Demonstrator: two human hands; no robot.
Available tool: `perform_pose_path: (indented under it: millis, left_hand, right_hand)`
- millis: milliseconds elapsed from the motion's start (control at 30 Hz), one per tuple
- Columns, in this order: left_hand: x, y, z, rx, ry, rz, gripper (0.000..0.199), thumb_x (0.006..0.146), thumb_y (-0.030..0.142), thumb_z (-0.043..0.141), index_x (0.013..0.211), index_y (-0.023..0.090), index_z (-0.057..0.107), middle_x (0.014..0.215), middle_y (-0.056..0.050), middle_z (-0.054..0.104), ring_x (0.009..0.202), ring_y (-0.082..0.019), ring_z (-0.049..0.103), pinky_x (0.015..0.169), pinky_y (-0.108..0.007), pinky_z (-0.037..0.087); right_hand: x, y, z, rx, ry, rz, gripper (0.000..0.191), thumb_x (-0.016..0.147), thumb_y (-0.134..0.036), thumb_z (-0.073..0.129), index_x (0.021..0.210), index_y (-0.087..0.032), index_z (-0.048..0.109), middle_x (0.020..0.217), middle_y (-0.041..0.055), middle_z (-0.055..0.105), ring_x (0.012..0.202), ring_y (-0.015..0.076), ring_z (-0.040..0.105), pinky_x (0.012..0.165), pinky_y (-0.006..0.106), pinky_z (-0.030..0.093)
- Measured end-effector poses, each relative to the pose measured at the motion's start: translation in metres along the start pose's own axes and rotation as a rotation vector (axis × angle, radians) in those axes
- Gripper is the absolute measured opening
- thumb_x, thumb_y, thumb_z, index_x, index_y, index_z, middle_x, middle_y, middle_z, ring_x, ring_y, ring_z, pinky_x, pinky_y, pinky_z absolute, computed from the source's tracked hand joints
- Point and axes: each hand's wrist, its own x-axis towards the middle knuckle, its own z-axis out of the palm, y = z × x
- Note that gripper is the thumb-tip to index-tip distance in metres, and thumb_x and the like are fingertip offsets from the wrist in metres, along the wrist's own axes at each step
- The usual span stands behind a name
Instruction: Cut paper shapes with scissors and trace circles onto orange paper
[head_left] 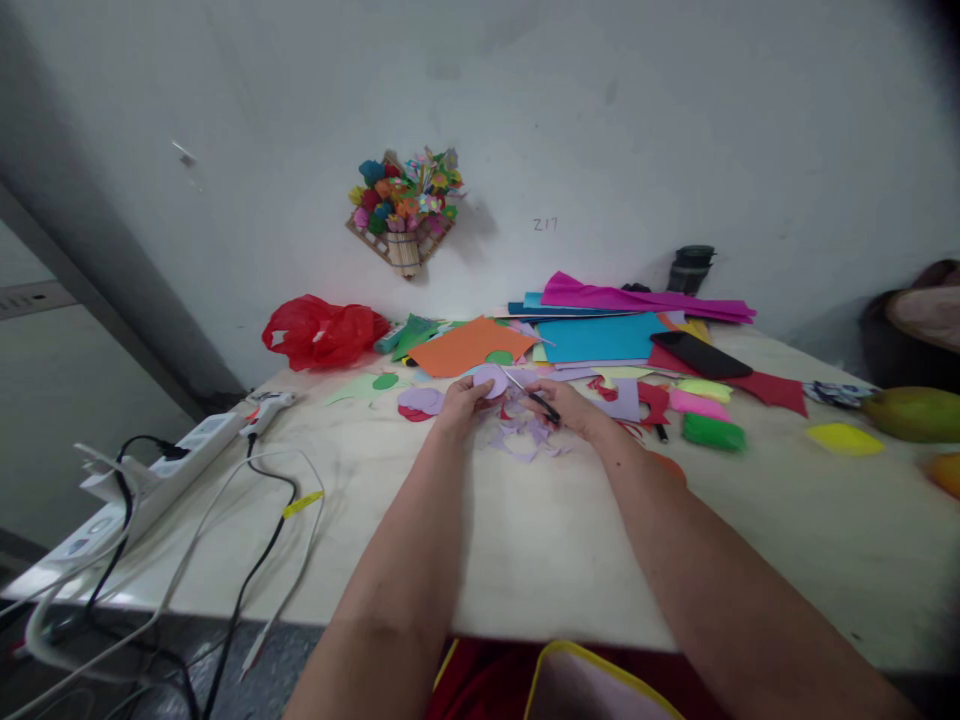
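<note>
A: Status on the lilac paper disc [491,381]?

B: Pinched in left hand [463,398], fingers closed on its near-left edge, held just off the table [525,540] so the blades can get under and around it. Right hand [568,403] is clenched round scissors [529,393], black handles in the fist, blades pointing up-left w/ tip at the disc's right edge.

A: Why that hold?

B: My read: left hand turns the paper, right keeps the blades at a fixed angle. Thumb on top stops the sheet flopping. Both forearms rest low on the tabletop, prob. for steadiness.

A: What's under the grip?

B: Lilac offcuts [525,440] directly below and slightly toward the body. Another purple round [421,400] just left of the left hand, red scrap under it. Green ovals further left.

A: Room to move?

B: Behind the grip it's crowded: orange sheet [469,345], blue sheet [596,336], magenta paper [645,298] stacked to the wall. Right of the scissor hand: red scraps, phone [700,354], green and pink wads, then a mango [913,413] well apart near the right edge. Toward the body is bare wood, plenty of space. Left: power strip [161,465] and cables hang over the left edge, glue gun beside them, well apart from the hands. Red bag [322,330] back-left by the wall.
</note>
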Motion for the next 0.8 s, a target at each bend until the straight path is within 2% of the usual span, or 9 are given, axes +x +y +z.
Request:
perform_pose_path:
  millis: [267,400,600,800]
  left_hand:
    - [-0.0004,0.0006,0.0005,0.001,0.011,-0.007,0.023,0.062,0.017,0.073,0.080,0.008,0.063,0.073,-0.009,0.068,0.063,-0.017,0.065,0.070,-0.031,0.052]
    - [-0.0002,0.0004,0.0005,0.004,0.012,-0.004,0.023,0.062,0.017,0.073,0.081,0.008,0.064,0.075,-0.009,0.068,0.065,-0.017,0.065,0.072,-0.031,0.052]
    - [0.0003,0.0004,0.0000,-0.003,0.019,-0.010,0.022,0.063,0.016,0.072,0.082,0.007,0.063,0.074,-0.009,0.068,0.063,-0.017,0.065,0.070,-0.030,0.053]
    - [0.0011,-0.0003,-0.0007,-0.015,0.014,-0.009,0.019,0.065,0.014,0.070,0.082,0.008,0.064,0.075,-0.009,0.068,0.062,-0.017,0.066,0.069,-0.030,0.053]
  right_hand:
    - [0.0025,0.0030,-0.0001,-0.029,0.024,-0.003,0.040,0.061,-0.039,0.065,0.091,-0.015,0.054,0.045,-0.0078,0.045,0.036,0.0052,0.036,0.035,0.018,0.026]
    - [0.0041,0.0060,-0.0012,-0.019,0.005,-0.024,0.041,0.064,-0.042,0.061,0.094,-0.015,0.053,0.046,-0.0079,0.045,0.036,0.0052,0.036,0.036,0.019,0.027]
    - [0.0017,0.0016,0.0005,-0.023,0.018,-0.002,0.046,0.060,-0.041,0.065,0.096,-0.014,0.054,0.045,-0.0087,0.043,0.035,0.0049,0.034,0.036,0.019,0.025]
    - [0.0015,0.0013,0.0004,-0.039,0.023,-0.006,0.043,0.061,-0.040,0.065,0.093,-0.015,0.054,0.045,-0.0083,0.044,0.035,0.0048,0.034,0.036,0.019,0.024]
